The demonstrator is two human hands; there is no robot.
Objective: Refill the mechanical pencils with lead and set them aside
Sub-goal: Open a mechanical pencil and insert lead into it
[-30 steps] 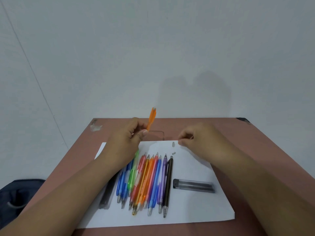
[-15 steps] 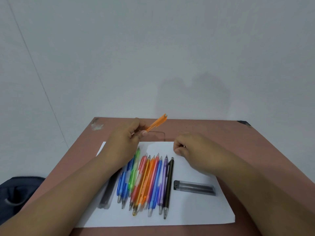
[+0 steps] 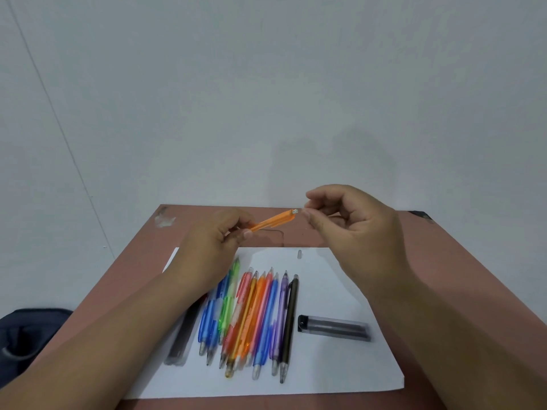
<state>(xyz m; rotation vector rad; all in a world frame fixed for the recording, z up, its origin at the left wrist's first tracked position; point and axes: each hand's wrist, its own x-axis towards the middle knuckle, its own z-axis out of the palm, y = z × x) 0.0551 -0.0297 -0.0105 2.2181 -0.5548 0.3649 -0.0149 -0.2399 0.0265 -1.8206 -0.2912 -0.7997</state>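
Currently, the left hand point(image 3: 217, 247) grips the orange pencil point(image 3: 273, 220) above the desk point(image 3: 461, 279), while the right hand point(image 3: 352, 229) fingers point(image 3: 310, 221) pinch narrowly at its open end.

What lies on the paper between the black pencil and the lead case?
Nothing: in the head view, bare white paper separates the black pencil from the lead case.

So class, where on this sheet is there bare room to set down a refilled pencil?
Bare paper lies right of the black pencil, above the lead case, and along the sheet's near edge. The pencil row crowds the left.
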